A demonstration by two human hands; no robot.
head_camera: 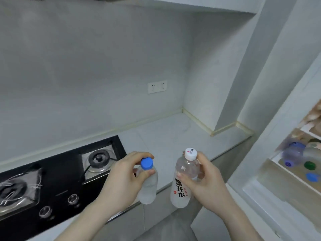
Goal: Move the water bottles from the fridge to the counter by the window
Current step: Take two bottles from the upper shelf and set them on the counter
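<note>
My left hand grips a clear water bottle with a blue cap by its neck. My right hand holds a second clear bottle with a white cap and black characters on its label around its upper body. Both bottles are upright in the air over the front edge of the pale counter. At the right edge the open fridge door shows shelves with more bottles, blurred.
A black gas hob with two burners and knobs is set into the counter at the left. A double wall socket sits on the grey backsplash. A wall column juts onto the counter's right end.
</note>
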